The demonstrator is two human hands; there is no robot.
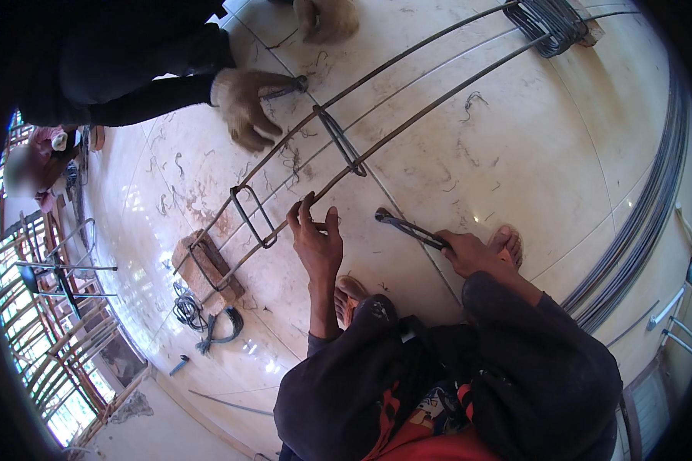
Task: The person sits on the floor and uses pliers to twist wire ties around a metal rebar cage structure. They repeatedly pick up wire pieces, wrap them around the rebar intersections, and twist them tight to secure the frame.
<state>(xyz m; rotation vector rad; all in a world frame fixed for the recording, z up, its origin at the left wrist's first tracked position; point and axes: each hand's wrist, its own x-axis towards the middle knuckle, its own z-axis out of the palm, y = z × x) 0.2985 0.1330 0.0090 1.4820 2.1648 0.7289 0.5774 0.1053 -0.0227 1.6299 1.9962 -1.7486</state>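
My right hand (469, 253) grips the handles of dark metal pincers (411, 227); their jaws sit just above the tiled floor. My left hand (317, 242) is raised beside the near long steel bar (407, 127), fingers apart and curled a little; the fingertips are at the bar, and I cannot tell whether they touch it. Rectangular steel stirrups stand around the long bars: one (248, 217) left of my left hand, others (337, 138) farther up the bars. Across the bars, a co-worker's gloved hand (244, 107) holds another pair of pincers (284, 88).
A brick-like block (201, 269) supports the bars' left end. Several stacked stirrups (546, 27) hang at the far right end. Coiled wire (186, 309) and a wire bundle (224, 329) lie by the block. Long bars (650, 196) run along the right; wire scraps litter the floor.
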